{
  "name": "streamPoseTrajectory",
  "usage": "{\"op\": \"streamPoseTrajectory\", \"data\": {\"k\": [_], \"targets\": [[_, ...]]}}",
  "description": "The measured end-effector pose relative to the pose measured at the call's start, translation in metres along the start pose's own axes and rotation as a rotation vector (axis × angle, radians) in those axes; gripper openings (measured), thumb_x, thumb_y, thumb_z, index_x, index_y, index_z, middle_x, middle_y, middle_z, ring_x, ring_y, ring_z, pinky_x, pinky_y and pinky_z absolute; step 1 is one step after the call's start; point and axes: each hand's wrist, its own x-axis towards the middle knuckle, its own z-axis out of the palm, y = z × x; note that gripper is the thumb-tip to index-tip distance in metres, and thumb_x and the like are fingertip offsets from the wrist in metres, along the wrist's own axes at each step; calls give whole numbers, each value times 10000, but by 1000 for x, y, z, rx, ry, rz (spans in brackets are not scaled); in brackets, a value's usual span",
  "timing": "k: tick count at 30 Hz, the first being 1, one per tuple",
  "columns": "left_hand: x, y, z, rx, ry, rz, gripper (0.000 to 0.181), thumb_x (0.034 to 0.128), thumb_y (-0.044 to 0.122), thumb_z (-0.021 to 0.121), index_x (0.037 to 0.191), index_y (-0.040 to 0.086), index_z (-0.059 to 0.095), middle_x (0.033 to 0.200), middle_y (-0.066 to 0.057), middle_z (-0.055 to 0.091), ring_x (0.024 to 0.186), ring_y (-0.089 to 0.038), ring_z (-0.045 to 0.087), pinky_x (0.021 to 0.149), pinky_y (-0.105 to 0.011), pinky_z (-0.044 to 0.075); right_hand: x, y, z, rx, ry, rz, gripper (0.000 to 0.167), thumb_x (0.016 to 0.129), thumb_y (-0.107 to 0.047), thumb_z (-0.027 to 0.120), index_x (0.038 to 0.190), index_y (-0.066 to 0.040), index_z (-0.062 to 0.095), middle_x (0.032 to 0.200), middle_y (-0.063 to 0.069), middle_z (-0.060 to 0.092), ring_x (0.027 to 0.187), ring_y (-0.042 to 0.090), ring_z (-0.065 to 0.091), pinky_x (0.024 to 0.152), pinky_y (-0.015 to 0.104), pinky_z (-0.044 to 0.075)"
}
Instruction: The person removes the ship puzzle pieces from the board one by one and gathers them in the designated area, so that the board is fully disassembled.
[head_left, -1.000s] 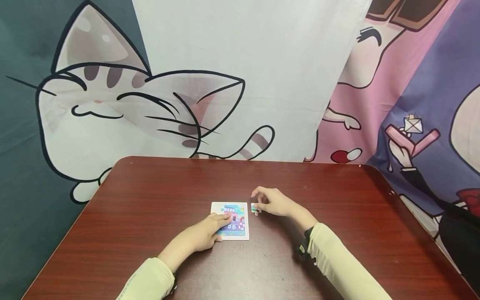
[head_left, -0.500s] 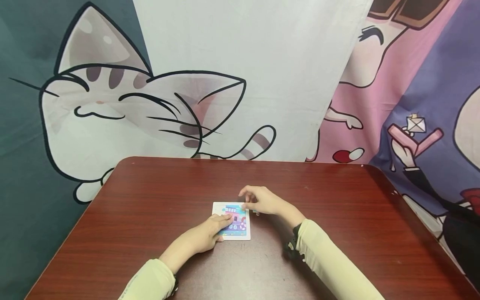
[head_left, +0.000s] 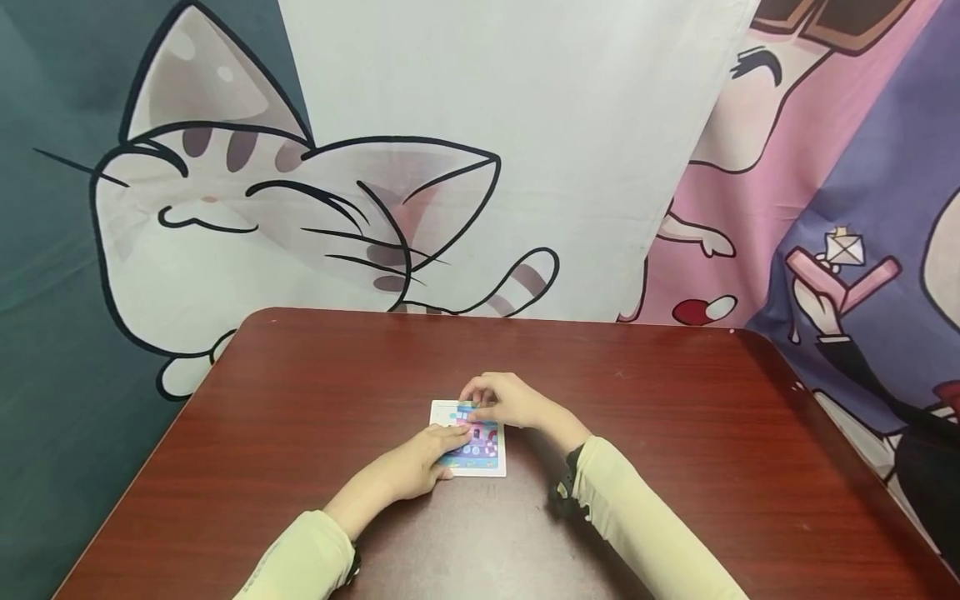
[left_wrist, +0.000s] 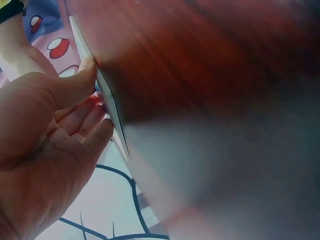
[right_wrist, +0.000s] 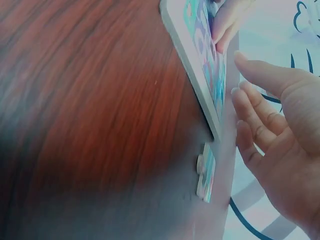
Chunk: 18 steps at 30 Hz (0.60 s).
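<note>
Hands: the left hand (head_left: 420,461) lies across the puzzle (head_left: 483,454), fingers extended, thumb at its near edge, grasping nothing. The right hand (head_left: 513,402) is at the puzzle's far right part, fingers loosely bent and released; contact cannot be confirmed. Backdrop (head_left: 540,108): cat print, beyond the worktop's far edge. Worktop (head_left: 337,375): reddish brown, far corners rounded. Puzzle: flat, white-bordered, about midway between the worktop's side edges, well in from the far edge. Piece (right_wrist: 208,172): loose on the worktop, just beside the puzzle.

White-rimmed multicoloured puzzle (head_left: 485,454), grained reddish table (head_left: 645,375)
</note>
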Motion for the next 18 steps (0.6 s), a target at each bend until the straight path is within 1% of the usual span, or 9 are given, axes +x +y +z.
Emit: {"op": "streamPoseTrajectory", "data": {"k": [3, 8, 12, 15, 18], "targets": [[0, -1, 0, 1, 2, -5, 515, 839, 39, 647, 1318, -59, 484, 1397, -165, 455, 1272, -330, 419, 1039, -446, 358, 4, -2, 1, -10, -11, 47, 202, 795, -160, 745, 981, -111, 682, 872, 32, 608, 796, 103, 566, 729, 217, 480], [0, -1, 0, 19, 5, 7, 510, 835, 32, 651, 1310, -65, 490, 1387, -172, 463, 1263, -328, 430, 1036, -441, 365, 12, -4, 4, -57, -38, 113, 186, 772, -195, 768, 938, -145, 698, 853, -15, 599, 798, 83, 539, 725, 221, 458], [1, 1, 0, 34, 8, 15, 512, 827, 34, 660, 1300, -72, 497, 1374, -174, 478, 1253, -320, 441, 1032, -432, 371, 16, -6, 6, -60, -65, 146, 169, 761, -208, 777, 907, -156, 709, 820, -23, 594, 778, 80, 520, 702, 217, 441], [0, 2, -1, 37, -5, -1, 514, 836, 50, 653, 1311, -61, 491, 1389, -153, 468, 1272, -310, 424, 1043, -424, 360, 19, -9, 7, -69, -80, 168, 162, 751, -213, 784, 885, -157, 714, 802, -12, 587, 760, 86, 502, 683, 211, 427], [1, 2, -1, 49, -9, 7, 510, 837, 43, 649, 1310, -65, 490, 1391, -152, 467, 1281, -312, 417, 1051, -431, 351, 22, -11, 7, -100, -94, 179, 147, 744, -206, 788, 861, -158, 712, 786, -9, 575, 751, 88, 489, 681, 218, 424]]}}
